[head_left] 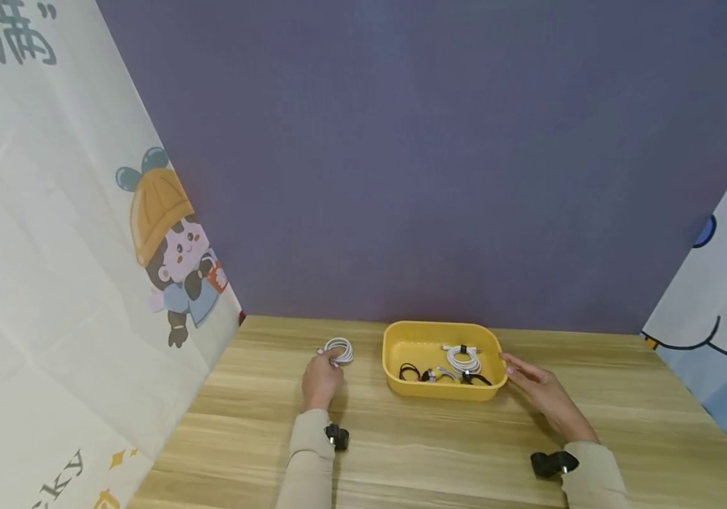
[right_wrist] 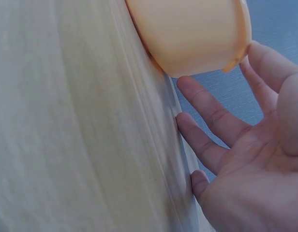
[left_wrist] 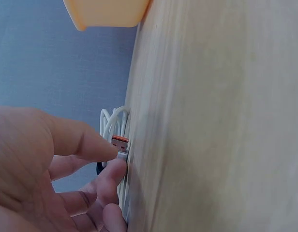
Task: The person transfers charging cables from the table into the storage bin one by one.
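A coiled white cable (head_left: 340,350) lies on the wooden table left of a yellow tray (head_left: 401,345). My left hand (head_left: 321,378) pinches the cable's end; in the left wrist view thumb and fingers hold the white plug with an orange tip (left_wrist: 119,142), the coil (left_wrist: 113,122) just behind it. My right hand (head_left: 536,387) lies open by the tray's right end, fingers straight, fingertips at the rim. In the right wrist view the fingers (right_wrist: 207,110) spread beside the tray's wall (right_wrist: 197,34). Several coiled cables, white (head_left: 463,359) and black (head_left: 410,372), lie in the tray.
The wooden table (head_left: 439,445) stretches wide in front of the tray. A purple wall stands behind, with printed cartoon panels (head_left: 71,233) closing in the left and right sides. Small black devices sit on both wrists.
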Demonstrator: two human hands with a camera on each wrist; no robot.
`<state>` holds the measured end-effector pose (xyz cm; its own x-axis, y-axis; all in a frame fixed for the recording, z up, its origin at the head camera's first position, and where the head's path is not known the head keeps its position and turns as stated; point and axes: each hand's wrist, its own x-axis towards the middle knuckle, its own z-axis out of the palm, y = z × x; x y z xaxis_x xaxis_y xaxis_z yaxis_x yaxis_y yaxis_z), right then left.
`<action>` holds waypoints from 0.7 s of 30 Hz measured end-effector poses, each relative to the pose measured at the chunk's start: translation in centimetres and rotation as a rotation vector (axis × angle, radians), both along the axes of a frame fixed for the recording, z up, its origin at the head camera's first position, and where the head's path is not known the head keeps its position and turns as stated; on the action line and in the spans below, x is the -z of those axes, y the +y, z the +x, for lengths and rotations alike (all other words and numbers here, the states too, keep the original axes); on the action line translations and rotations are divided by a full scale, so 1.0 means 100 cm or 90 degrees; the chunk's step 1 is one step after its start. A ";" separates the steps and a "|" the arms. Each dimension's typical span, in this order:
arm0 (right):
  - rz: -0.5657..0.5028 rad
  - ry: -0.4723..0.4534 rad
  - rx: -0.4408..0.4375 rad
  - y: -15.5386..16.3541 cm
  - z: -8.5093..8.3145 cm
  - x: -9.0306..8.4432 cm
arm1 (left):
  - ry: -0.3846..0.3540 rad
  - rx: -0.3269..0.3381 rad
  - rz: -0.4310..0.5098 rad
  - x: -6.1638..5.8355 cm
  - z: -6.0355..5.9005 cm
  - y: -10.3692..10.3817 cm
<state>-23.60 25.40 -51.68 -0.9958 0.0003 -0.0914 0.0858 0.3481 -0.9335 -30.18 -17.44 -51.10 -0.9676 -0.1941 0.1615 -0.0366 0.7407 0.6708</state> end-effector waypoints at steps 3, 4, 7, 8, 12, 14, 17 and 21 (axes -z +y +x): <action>0.001 0.003 -0.001 0.002 -0.002 0.001 | -0.007 0.003 0.003 0.001 -0.001 0.001; 0.002 0.004 -0.002 0.003 -0.003 0.001 | -0.008 0.005 0.004 0.001 -0.001 0.002; 0.005 0.006 -0.004 0.005 -0.006 0.001 | -0.017 0.014 0.009 0.000 -0.003 0.002; 0.007 0.008 -0.003 0.006 -0.007 0.001 | -0.020 0.017 0.011 0.000 -0.003 0.002; 0.006 0.008 -0.008 0.008 -0.010 0.001 | -0.032 0.025 0.014 0.000 -0.005 0.003; 0.008 0.010 -0.010 0.009 -0.012 0.001 | -0.033 0.024 0.015 0.000 -0.004 0.004; 0.016 0.011 -0.014 0.010 -0.013 0.002 | -0.026 0.022 0.010 0.001 -0.003 0.006; 0.019 0.015 -0.018 0.012 -0.016 0.003 | -0.020 0.024 0.001 0.004 -0.004 0.007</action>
<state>-25.18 26.57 -51.96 -0.9973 -0.0252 -0.0686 0.0541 0.3773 -0.9245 -30.60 -16.73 -51.45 -0.9788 -0.1581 0.1300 -0.0306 0.7411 0.6707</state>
